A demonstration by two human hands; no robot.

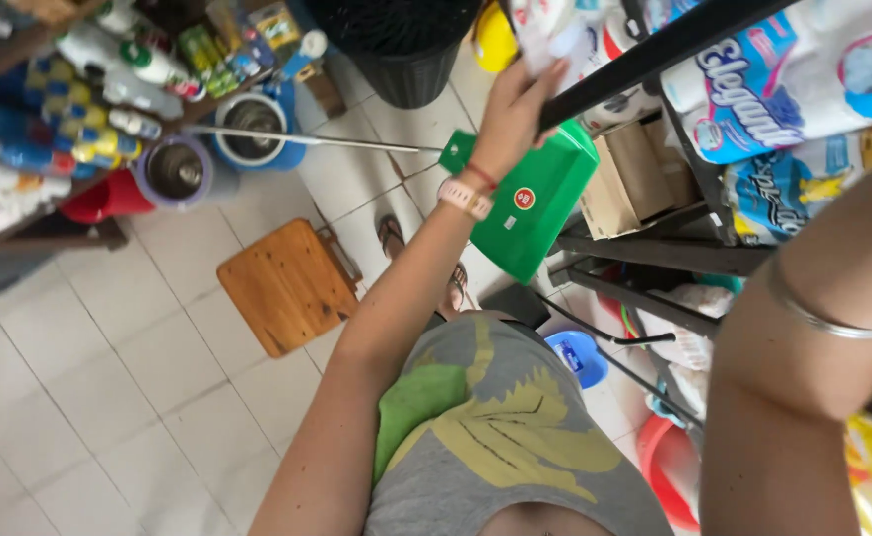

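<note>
The left hand (515, 107) is raised to the black shelf rail (654, 50), fingers curled loosely and closed on a white, crinkled plastic package (545, 35) at the rail's upper edge — the thumb side lies against the bar, the fingertips press into the wrapper. The package sits at the front of the shelf, among other white wrapped goods. The wrist carries a pale watch strap (464, 197) and a thin red band.

The left arm is stretched nearly straight, running up from the lower centre of the view to the shelf. The right forearm (813, 328) crosses the right edge, lifted high; a thin silver bangle (823, 316) circles it. The right hand is out of view, so its state cannot be told.

Just beyond the left wrist hangs a glossy green plastic dustpan (535, 203), wedge-shaped, with a long thin metal handle (307, 139) running off to the left. Beside it a small open cardboard box (629, 179) rests on a lower black shelf. Soft packs of paper rolls (783, 89) in blue-and-white printed film fill the shelf at upper right.

On the floor of pale square tiles (88, 377) stands a low square wooden stool (287, 286) with rounded corners. A black ribbed plastic basket (401, 45) stands at the top; bottles (108, 119) crowd a rack at upper left, with round plastic tubs (173, 169) beneath. The person wears a grey shirt (515, 437) with a yellow-green leaf print.
</note>
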